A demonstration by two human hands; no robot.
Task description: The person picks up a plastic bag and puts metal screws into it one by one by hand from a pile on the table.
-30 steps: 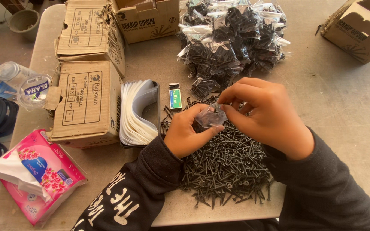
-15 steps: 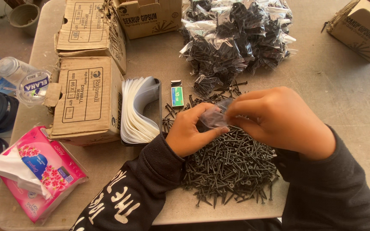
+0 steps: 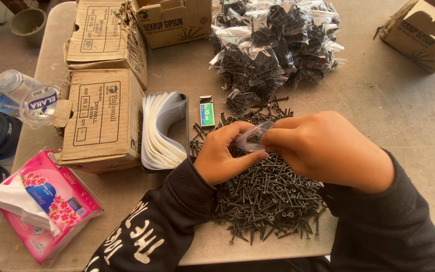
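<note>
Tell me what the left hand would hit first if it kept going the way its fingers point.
The left hand points up and right, so it would likely first meet the small clear bag it already pinches, then the right hand.

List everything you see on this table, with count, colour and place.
loose screws: a heap, black, front centre, under the hands
small bag: one, clear, between both hands
bagged screws: a pile, black in clear bags, back centre
empty bags: a stack, clear, left of the heap
boxes: four, brown cardboard, left, back and far right
lighter: one, green, beside the stack
tissue pack: one, pink, front left
cup: one, clear, left edge
left hand: on the small bag
right hand: on the small bag
</note>
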